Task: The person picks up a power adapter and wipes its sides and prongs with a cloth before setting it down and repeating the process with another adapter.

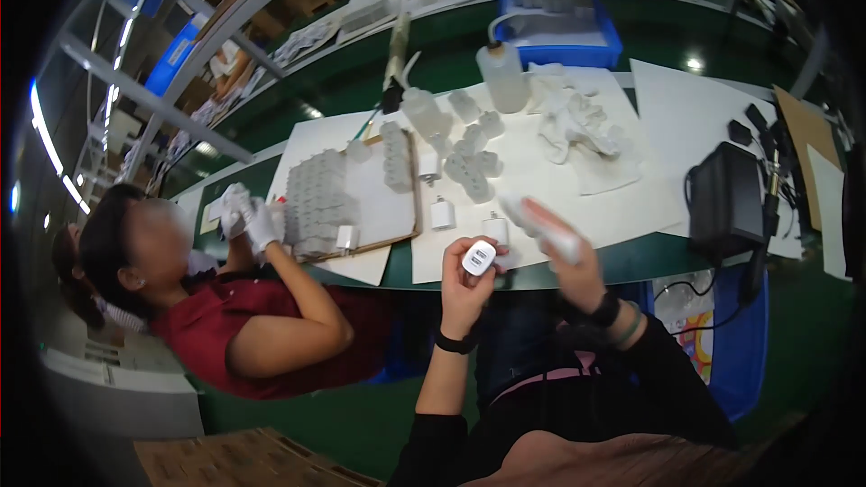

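My left hand is closed round a white two-port USB charger, its port end facing up. Blurred by motion, my right hand grips a long white object with an orange-red stripe; its kind cannot be made out. This object points toward the far left, above the white sheet. Just beyond my left hand another white charger stands on the sheet. Two more chargers lie farther off, one a white charger with its prongs showing.
To the left, a tray bears rows of pale chargers, beside a co-worker in red wearing white gloves. Two squeeze bottles, small clear cups and a white cloth stand beyond. A black box with cables sits right.
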`<state>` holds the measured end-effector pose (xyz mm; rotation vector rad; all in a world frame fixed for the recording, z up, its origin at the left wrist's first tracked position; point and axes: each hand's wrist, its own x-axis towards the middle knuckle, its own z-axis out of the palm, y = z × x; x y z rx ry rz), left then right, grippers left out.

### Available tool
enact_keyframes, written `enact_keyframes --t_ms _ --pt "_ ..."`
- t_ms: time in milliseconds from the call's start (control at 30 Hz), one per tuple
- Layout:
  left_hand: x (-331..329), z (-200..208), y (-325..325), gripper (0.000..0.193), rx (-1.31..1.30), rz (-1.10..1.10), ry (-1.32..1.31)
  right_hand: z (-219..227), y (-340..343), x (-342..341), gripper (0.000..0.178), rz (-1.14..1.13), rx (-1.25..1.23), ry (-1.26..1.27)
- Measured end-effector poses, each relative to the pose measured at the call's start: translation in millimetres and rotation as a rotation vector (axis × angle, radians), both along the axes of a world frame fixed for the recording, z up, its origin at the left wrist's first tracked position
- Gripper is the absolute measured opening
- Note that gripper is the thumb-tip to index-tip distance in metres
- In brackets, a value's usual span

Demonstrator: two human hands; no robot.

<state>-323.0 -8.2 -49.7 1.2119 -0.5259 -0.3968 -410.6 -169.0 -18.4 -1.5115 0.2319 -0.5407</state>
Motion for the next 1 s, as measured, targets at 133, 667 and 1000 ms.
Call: enact_keyframes --t_ms 133,667,1000 --pt "7 -51 -8 0.042 0.66 0.02 -0.959 -6 10 -4 0.044 0.027 -1.025 -0.373" --pt "29 -112 -52 0.024 -0.166 0.012 -1.127 -39 -1 -25 0.045 -0.024 -0.833 -0.394" --pt "127 -222 -28 0.046 0.285 -0.35 0.447 -19 -37 -19 0.038 -0.236 -0.217 -0.283"
